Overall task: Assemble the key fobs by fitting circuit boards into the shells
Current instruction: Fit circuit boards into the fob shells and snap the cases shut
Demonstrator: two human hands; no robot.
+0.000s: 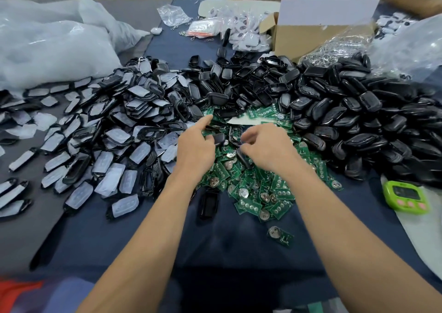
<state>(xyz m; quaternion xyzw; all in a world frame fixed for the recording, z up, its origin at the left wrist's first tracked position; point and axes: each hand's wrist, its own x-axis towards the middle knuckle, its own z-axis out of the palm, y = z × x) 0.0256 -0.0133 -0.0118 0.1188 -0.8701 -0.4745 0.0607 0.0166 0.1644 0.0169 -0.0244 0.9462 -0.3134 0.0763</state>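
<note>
Left hand (196, 147) pinches a black shell (219, 139), forefinger extended. Right hand (267, 147) appears to grip a second shell (243, 160). Circuit boards (248, 200) lie directly beneath both hands, nearer the person.

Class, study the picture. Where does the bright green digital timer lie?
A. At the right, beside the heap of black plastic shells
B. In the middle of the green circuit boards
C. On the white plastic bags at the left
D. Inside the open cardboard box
A: the bright green digital timer lies at the right, just on the near side of the heap of black plastic shells.
</note>
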